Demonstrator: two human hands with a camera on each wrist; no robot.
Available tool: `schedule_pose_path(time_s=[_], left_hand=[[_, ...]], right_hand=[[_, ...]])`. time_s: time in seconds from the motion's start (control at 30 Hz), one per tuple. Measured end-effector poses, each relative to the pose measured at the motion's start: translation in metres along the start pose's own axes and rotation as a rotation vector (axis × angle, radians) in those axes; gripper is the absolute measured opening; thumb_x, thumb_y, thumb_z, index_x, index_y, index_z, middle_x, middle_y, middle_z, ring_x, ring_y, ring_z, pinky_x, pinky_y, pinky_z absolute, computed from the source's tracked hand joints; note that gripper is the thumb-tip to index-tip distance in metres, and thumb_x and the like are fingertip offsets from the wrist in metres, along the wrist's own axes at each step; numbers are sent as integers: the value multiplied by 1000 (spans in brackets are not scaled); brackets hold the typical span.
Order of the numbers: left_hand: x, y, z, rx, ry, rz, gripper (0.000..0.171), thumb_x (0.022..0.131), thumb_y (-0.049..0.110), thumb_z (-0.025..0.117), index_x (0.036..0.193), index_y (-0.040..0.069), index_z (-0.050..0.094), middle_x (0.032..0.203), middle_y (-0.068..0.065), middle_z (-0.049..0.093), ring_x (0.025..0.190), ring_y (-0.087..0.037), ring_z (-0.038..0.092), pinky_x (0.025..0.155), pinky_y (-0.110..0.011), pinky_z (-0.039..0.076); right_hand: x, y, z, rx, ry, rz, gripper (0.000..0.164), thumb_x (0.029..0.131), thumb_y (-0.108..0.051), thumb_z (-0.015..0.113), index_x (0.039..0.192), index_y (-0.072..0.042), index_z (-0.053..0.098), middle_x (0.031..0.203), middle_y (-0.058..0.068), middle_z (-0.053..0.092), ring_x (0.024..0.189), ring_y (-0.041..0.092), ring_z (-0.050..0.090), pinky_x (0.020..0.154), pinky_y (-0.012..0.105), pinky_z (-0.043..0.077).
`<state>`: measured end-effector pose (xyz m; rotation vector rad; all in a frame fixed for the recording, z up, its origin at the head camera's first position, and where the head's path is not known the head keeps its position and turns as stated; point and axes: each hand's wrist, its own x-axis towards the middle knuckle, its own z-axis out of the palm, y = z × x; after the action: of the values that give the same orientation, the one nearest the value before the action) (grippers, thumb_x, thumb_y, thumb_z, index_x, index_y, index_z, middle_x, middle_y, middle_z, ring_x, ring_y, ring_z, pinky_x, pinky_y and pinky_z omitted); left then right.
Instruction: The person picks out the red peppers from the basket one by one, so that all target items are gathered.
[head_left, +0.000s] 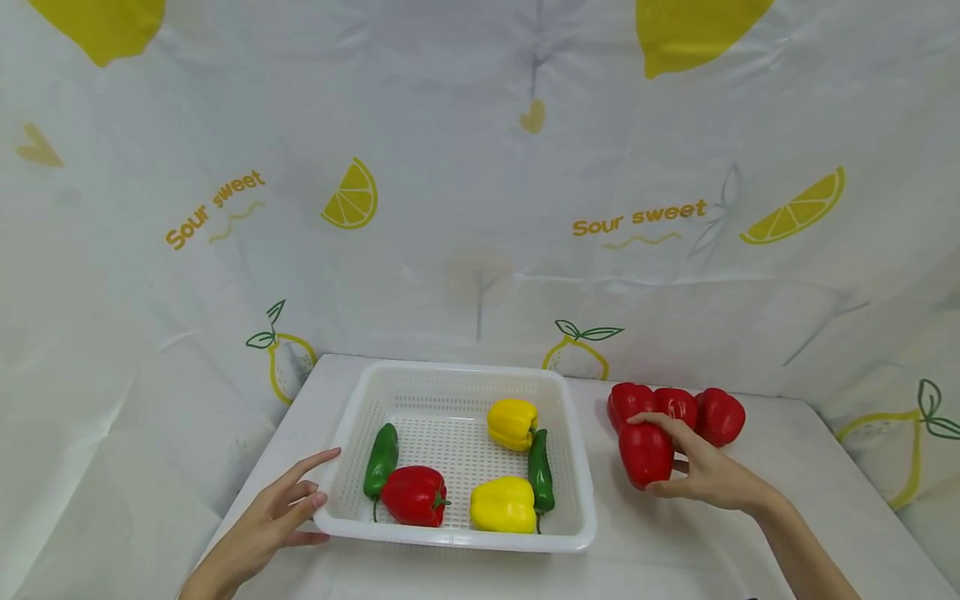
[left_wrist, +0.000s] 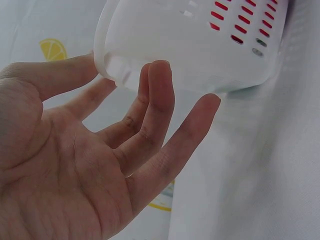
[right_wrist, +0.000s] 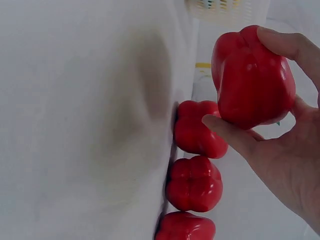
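Observation:
My right hand (head_left: 708,471) grips a red bell pepper (head_left: 647,455) between thumb and fingers. In the right wrist view that pepper (right_wrist: 252,80) is raised off the table, in front of three more red peppers (right_wrist: 192,182). At the left side of a white plastic basket (head_left: 450,540), my left hand (head_left: 266,521) has its fingers loosely spread. Fingertips touch or nearly touch the basket's rim (left_wrist: 101,45) in the left wrist view. Inside the basket lie a red bell pepper (head_left: 414,495), two yellow bell peppers (head_left: 502,505) and two green chili peppers (head_left: 382,460).
Behind the held pepper, three red bell peppers (head_left: 720,417) sit in a row at the back right of the white table (head_left: 780,450). A white lemon-print cloth (head_left: 450,208) hangs behind the table and down both sides.

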<state>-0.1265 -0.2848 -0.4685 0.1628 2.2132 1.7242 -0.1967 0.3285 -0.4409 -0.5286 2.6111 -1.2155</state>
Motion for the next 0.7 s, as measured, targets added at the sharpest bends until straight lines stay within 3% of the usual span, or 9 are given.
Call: schedule_pose_path(time_s=[0.17,0.4,0.7], left_hand=[[0,1,0,-1,-2,6,64,114,24,55,171,14,28,114,-15,64,103,-19,74,88,-47,69],[0,1,1,-1,1,12,64,114,24,55,171,13,28,113,-14,63,103,-18,73,87,-47,69],[1,0,1,1,3,6,64,115,25,55,171,15,28,114,-15,64,103,-18,73,87,-47,69]], right_hand=[[2,8,3,-20,-44,30,98,72,-23,97,155,-18,47,154,27,46,139,51,46,86,48,68],[3,22,5,-6,-83,42,94,74,-22,97,154,-16,49,152,28,48,139,49,46,84,40,68],[3,30,6,25,-65,54,98,74,-21,97,157,-12,45,154,29,44,139,52,46,91,52,67]])
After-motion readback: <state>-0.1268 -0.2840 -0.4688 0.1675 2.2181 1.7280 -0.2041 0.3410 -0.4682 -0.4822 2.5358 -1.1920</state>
